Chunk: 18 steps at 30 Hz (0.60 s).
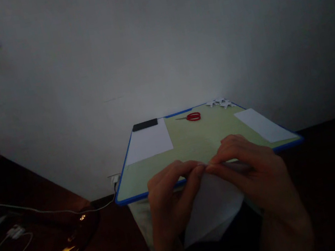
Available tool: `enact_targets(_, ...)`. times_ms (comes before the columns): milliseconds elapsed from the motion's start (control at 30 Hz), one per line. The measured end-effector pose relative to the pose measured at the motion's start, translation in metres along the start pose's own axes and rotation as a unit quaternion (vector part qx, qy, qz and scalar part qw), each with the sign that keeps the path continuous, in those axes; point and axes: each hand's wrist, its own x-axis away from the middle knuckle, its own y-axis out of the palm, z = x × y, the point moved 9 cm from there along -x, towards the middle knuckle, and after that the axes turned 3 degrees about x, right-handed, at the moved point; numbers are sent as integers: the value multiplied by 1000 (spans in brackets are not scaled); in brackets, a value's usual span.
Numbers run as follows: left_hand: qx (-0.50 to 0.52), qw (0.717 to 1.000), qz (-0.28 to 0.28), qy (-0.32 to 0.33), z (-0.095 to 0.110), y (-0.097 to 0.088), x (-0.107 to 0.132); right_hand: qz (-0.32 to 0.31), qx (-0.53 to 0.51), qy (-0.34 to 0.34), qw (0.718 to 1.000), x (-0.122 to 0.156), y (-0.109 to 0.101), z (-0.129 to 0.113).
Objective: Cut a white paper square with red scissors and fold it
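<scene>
A white sheet of paper point(212, 206) hangs down in front of me, past the near edge of the small table point(191, 149). My left hand point(174, 198) pinches its upper edge between thumb and forefinger. Close beside it, my right hand point(250, 171) pinches the same edge, the two sets of fingertips almost touching. The paper's upper right part is partly hidden behind my right hand. Farther back on the pale green tabletop lie scissors point(193, 116) with red handles, blades pointing left.
A white sheet point(149, 141) lies at the table's left, a dark flat object point(144, 125) on its far edge. Another white piece of paper point(266, 125) lies right. Small folded white papers point(220, 102) are heaped at the back right corner. A white cable point(69, 211) runs left.
</scene>
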Motion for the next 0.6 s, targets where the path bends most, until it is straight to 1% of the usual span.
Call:
enact_targets(133,2,1000,13,2,0,-1,-1,2,-11,7,1000,1,0,-1)
enact_targets(233,-2,1000,24,-1,-4,-3,-1,-2,-35,26,999,1,0,4)
enact_targets(300,-11,999,36,-8,-10,-6,1,-13,-49,42,998,1,0,9)
enact_targets(400,-19,997,74,-26,-22,-16,7,-21,-64,53,996,1,-3,17)
enact_targets(500,-31,992,111,-53,-34,-25,14,-8,-74,53,996,2,-8,23)
enact_targets(600,-40,988,133,-68,-41,-29,18,0,-79,60,995,3,-12,28)
